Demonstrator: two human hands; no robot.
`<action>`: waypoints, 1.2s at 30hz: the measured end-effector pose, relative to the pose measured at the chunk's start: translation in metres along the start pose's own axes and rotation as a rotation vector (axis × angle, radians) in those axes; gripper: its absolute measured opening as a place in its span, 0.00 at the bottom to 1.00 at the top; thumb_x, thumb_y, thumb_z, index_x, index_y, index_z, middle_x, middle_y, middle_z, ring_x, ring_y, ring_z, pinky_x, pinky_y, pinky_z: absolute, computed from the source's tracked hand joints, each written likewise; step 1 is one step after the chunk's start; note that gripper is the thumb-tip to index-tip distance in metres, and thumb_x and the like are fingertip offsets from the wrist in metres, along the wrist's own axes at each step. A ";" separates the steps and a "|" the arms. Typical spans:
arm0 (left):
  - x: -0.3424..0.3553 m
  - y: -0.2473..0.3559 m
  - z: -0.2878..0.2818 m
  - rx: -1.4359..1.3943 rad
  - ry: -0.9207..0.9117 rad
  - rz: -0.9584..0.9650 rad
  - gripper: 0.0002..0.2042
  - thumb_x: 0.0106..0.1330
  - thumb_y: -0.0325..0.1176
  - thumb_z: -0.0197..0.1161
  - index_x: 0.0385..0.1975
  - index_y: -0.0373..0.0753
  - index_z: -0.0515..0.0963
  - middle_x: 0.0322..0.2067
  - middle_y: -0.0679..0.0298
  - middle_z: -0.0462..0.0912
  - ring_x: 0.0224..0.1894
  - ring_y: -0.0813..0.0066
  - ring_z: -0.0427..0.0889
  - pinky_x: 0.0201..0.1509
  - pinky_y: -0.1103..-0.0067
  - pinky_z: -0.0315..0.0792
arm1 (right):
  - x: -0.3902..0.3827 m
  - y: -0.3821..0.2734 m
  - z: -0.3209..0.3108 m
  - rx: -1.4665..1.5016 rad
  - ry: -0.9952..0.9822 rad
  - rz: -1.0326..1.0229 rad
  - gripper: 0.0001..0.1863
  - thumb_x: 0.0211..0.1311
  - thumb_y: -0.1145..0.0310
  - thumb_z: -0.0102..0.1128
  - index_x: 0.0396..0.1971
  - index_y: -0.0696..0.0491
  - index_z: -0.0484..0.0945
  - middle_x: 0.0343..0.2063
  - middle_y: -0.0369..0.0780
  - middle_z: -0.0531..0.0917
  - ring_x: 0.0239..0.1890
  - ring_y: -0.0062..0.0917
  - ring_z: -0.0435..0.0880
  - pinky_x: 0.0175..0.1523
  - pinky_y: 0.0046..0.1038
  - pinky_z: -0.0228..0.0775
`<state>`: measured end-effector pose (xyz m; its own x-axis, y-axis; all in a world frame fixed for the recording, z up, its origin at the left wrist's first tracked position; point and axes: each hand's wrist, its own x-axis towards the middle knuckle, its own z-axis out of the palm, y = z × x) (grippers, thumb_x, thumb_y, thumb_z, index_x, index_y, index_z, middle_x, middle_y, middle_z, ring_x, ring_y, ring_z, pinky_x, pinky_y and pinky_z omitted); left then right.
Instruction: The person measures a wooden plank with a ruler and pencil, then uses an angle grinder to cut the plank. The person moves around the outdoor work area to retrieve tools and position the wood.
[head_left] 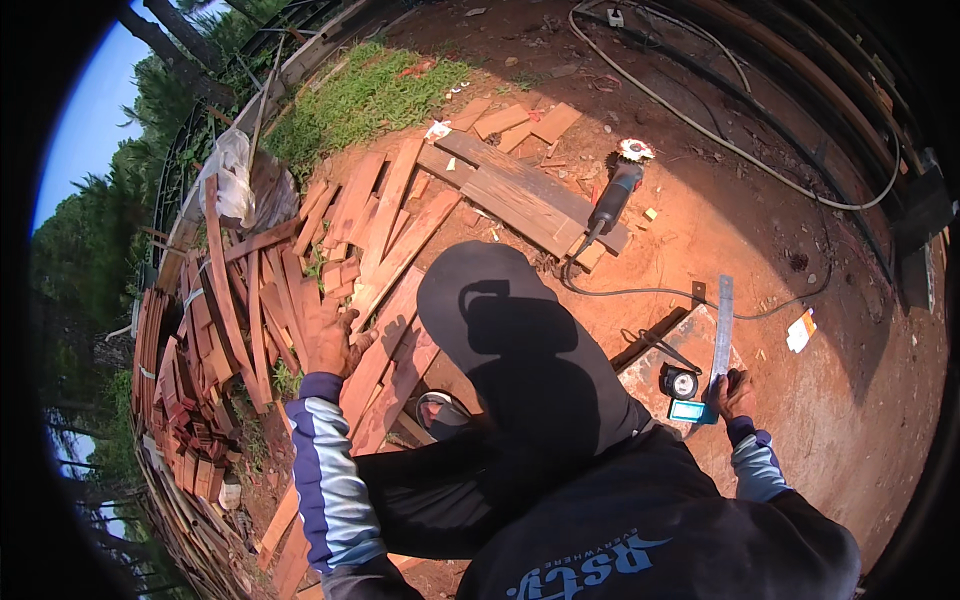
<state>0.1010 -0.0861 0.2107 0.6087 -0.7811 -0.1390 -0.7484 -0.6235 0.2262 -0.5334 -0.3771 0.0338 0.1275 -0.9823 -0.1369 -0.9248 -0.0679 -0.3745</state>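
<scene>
My left hand [335, 340] reaches out over loose reddish wood strips [385, 370], fingers loosely apart and slightly curled; I cannot tell if it touches one. At right, my right hand [735, 392] grips a metal square [723, 320] with a silver blade and dark stock. Beside it, a round tape measure [678, 382] and a cyan rectangular item [692, 410] lie on or by a worn pale, rusty slab [650, 380]. My bent knee, in dark cloth, fills the middle and hides part of the wood.
An angle grinder [610, 205] with a cord lies ahead near wide planks [510, 205]. Stacked wood strips [200, 400] and a plastic sheet [235, 175] are along the left. A hose [700, 130] and long dark beams [820, 100] run along the back right. Grass grows behind.
</scene>
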 end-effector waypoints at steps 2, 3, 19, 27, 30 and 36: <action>0.000 0.002 -0.007 0.011 -0.038 -0.073 0.33 0.63 0.55 0.64 0.58 0.34 0.73 0.40 0.45 0.83 0.44 0.52 0.84 0.47 0.66 0.76 | 0.004 0.014 0.002 -0.020 0.009 -0.066 0.20 0.64 0.56 0.57 0.37 0.62 0.73 0.33 0.55 0.82 0.36 0.47 0.84 0.41 0.41 0.75; 0.003 0.002 -0.012 -0.023 -0.027 -0.080 0.32 0.63 0.54 0.64 0.58 0.34 0.73 0.40 0.45 0.84 0.43 0.53 0.84 0.47 0.66 0.76 | 0.008 0.017 0.003 -0.007 0.005 -0.095 0.21 0.65 0.55 0.57 0.37 0.62 0.74 0.33 0.55 0.83 0.37 0.47 0.84 0.41 0.41 0.75; 0.029 -0.023 0.050 -0.039 -0.206 -0.256 0.23 0.61 0.48 0.66 0.47 0.36 0.78 0.46 0.47 0.82 0.52 0.49 0.80 0.54 0.62 0.74 | 0.078 0.005 -0.036 -0.134 0.250 -0.158 0.20 0.73 0.55 0.44 0.39 0.59 0.73 0.31 0.56 0.77 0.36 0.53 0.77 0.41 0.42 0.69; 0.031 -0.047 0.123 0.017 -0.195 -0.257 0.23 0.55 0.49 0.70 0.42 0.38 0.77 0.44 0.50 0.82 0.49 0.52 0.81 0.48 0.64 0.78 | 0.129 -0.220 0.004 0.224 0.244 -0.587 0.20 0.75 0.55 0.43 0.40 0.59 0.75 0.30 0.50 0.79 0.32 0.42 0.79 0.39 0.38 0.70; 0.039 -0.063 0.156 0.129 -0.165 -0.343 0.35 0.53 0.50 0.72 0.55 0.34 0.69 0.51 0.52 0.77 0.57 0.53 0.75 0.52 0.62 0.76 | 0.124 -0.302 0.025 0.262 0.037 -0.585 0.17 0.74 0.58 0.45 0.40 0.58 0.75 0.29 0.48 0.79 0.31 0.39 0.80 0.37 0.37 0.70; 0.031 -0.108 0.214 0.269 -0.221 -0.481 0.52 0.45 0.51 0.78 0.67 0.36 0.54 0.57 0.54 0.71 0.59 0.55 0.72 0.57 0.56 0.70 | 0.138 -0.354 0.085 0.269 -0.280 -0.875 0.09 0.69 0.71 0.53 0.44 0.58 0.75 0.35 0.48 0.80 0.34 0.37 0.82 0.39 0.32 0.73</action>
<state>0.1441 -0.0501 -0.0245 0.8486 -0.3788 -0.3693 -0.4598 -0.8733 -0.1608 -0.1576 -0.4737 0.0694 0.8477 -0.5229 0.0896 -0.3526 -0.6814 -0.6413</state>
